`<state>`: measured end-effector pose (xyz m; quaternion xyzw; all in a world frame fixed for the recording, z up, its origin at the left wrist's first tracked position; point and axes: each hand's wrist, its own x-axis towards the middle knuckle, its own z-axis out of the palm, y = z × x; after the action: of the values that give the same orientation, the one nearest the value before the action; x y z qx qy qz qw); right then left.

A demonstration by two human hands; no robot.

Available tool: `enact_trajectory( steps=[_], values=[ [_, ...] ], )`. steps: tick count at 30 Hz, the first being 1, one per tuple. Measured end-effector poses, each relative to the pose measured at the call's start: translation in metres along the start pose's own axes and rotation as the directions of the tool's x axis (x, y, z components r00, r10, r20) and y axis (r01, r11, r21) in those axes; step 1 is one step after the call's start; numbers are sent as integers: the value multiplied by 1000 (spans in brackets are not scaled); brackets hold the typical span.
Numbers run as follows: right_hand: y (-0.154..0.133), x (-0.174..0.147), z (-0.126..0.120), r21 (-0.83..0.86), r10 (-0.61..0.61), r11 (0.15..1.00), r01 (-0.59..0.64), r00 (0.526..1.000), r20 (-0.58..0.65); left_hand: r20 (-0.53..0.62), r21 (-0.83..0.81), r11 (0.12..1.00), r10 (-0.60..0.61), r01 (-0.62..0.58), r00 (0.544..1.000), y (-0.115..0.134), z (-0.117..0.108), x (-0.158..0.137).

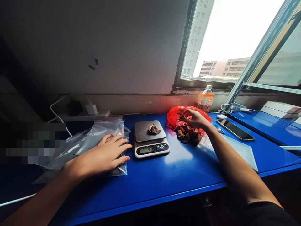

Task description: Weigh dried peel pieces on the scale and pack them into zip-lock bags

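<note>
My left hand (110,150) lies flat with fingers spread on a stack of clear plastic zip bags (88,142). Just right of it stands a digital kitchen scale (150,150), its display lit, digits too small to read surely. One curled piece of dried peel (154,129), brown outside and pale inside, rests on the metal plate. Over the opening of a red plastic bag (173,114), my right hand (194,118) has its fingers curled together at a heap of dried peel (188,133). Its fingertips are partly hidden among the pieces.
A drink bottle (205,99) stands behind the red bag. To the right lie a phone (235,129), a white earphone case (221,116) and a flat clear bag (242,152). White boxes (281,110) sit farther right. A charger (91,109) and power strip line the wall.
</note>
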<state>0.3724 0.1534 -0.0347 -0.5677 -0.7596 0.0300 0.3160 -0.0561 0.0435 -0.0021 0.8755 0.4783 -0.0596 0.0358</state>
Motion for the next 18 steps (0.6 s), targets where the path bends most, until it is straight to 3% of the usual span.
enact_trajectory(
  steps=[3,5,7,10,14,18],
  values=[
    [2,0,-2,43,77,996,-72,989,-125,10,16,1000,-6,6,1000,2,-2,0],
    [-4,-1,-8,115,114,988,-99,984,-137,27,23,1000,-12,11,1000,4,-3,-1],
    [-19,-5,-16,193,99,977,-85,993,-64,36,22,1000,-14,13,999,5,-4,-1],
    [-55,-10,-20,243,-59,969,36,994,88,28,22,1000,4,-4,1000,6,-5,-1],
    [-101,-12,4,149,-205,971,187,972,116,-14,25,999,29,-29,999,3,0,1],
    [-121,-8,41,45,-141,989,138,988,55,-27,34,999,38,-37,999,0,3,1]
  ],
)
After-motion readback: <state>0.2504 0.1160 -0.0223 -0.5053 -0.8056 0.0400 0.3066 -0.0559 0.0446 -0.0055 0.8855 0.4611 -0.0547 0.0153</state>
